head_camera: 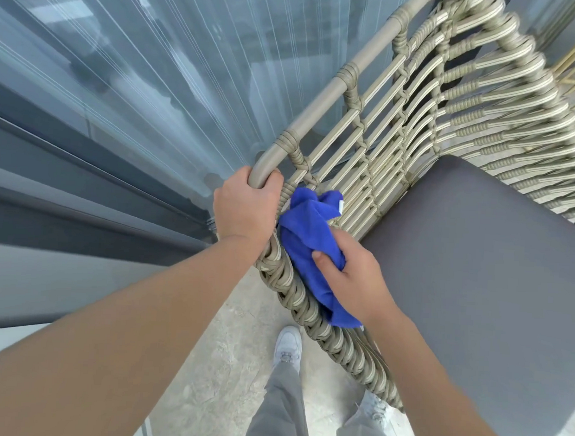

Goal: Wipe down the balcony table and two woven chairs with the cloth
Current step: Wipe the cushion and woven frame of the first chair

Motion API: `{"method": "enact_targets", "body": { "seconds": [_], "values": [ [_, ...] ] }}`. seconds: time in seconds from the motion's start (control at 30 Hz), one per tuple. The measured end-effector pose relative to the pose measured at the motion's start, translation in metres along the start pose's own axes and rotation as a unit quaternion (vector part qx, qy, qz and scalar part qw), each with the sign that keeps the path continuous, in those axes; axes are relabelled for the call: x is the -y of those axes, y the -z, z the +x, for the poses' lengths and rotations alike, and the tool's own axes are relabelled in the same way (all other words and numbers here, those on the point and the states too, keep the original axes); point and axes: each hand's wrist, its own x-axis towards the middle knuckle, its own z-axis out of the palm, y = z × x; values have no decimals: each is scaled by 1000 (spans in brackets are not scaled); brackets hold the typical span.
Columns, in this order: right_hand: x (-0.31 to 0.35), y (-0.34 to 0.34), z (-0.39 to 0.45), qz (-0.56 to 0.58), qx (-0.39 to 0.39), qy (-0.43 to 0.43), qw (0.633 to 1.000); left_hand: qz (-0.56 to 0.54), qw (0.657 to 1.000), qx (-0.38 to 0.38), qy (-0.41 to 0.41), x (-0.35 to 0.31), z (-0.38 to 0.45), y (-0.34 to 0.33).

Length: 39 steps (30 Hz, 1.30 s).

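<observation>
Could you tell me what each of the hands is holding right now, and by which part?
Left hand grips the woven chair by its bare frame tube. Right hand holds the bunched blue cloth around its middle.

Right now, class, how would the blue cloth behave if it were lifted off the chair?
Probably floppy: the blue cloth bunches and droops where the right hand grips it. Likely light, since one hand holds it easily. It looks fuzzy, so probably not slippery.

Cloth (pixel 308 238) against woven chair (pixel 415 118) side, cushion (pixel 481 275) right, glass wall (pixel 137 79) left
</observation>
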Motion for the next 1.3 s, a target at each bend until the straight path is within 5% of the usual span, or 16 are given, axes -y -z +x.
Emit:
{"method": "enact_targets", "body": {
  "seconds": [0.2,0.33,0.5,0.7,0.87,1.3],
  "values": [
    [-104,15,-13,-105,51,-167,979,-8,1000,6,-1,1,0,-1],
    [-161,-3,-44,-207,171,-288,919,-5,1000,11,-5,1,0,0],
    [-175,-17,-41,-214,199,-322,900,-15,1000,15,-2,0,0,0],
    [-155,-30,-27,-282,206,-271,897,-7,1000,16,-2,-2,0,1],
    [-113,-35,-20,-277,153,-190,929,-8,1000,16,-4,-2,-1,1],
    [6,-18,1,-123,34,-39,991,1,1000,0,-11,-1,0,0]
  ]
}}
